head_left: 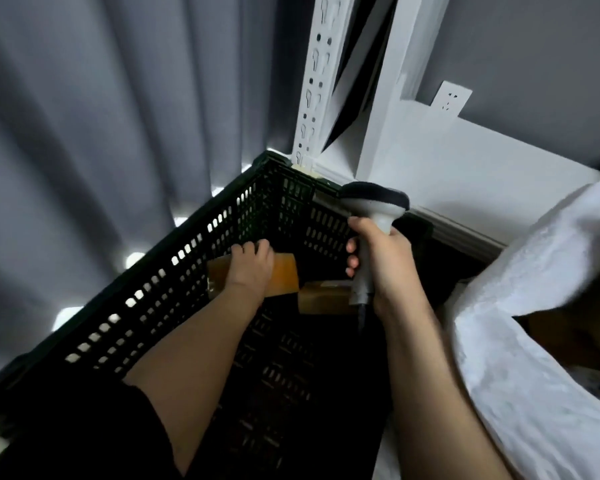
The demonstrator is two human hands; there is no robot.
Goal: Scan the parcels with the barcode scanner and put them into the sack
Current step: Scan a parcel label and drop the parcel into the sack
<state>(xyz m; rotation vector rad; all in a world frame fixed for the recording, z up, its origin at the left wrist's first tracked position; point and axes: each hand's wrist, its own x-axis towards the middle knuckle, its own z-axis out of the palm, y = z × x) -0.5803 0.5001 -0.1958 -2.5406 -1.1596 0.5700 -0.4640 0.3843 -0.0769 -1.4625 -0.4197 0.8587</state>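
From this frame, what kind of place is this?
Probably a small parcel-sorting or stockroom corner: a black perforated crate holding cardboard parcels, slotted white metal racking, and a white sack at the right. The right hand holds a barcode scanner.

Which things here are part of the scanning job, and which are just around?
Job: barcode scanner in the right hand; parcel under the left hand; second parcel; white sack; black crate.
Just around: curtain; wall socket; shelf upright.

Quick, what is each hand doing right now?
Left hand: grips a brown parcel inside the black crate.
Right hand: holds the barcode scanner.
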